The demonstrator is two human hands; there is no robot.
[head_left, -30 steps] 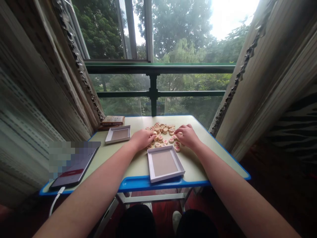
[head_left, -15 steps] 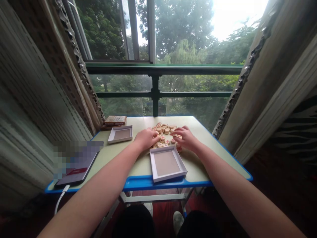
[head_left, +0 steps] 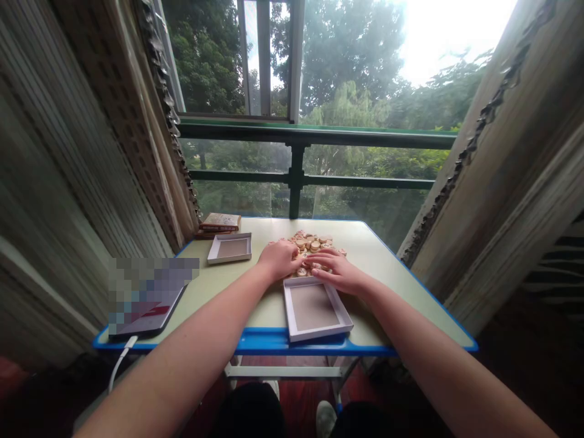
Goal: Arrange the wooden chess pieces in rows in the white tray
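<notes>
"Left hand (head_left: pixel 280 260) first: how is it held?"

"Its fingers are curled against the left side of the round pale pieces (head_left: pixel 314 245), at the centre of the frame; whether one is gripped cannot be told."

"And the right hand (head_left: pixel 336 271)?"

"It is held over the near right part of the heap, thumb and fingers apart, pointed toward the left hand. Some pieces are partly covered by it."

"Where can the other pieces be seen?"

"Just beyond both hands, heaped on the counter (head_left: pixel 410 292). Below the hands, in the lower middle of the frame, a shallow box (head_left: pixel 314 309) is set; farther left, a second box (head_left: pixel 232 248) is placed."
</notes>
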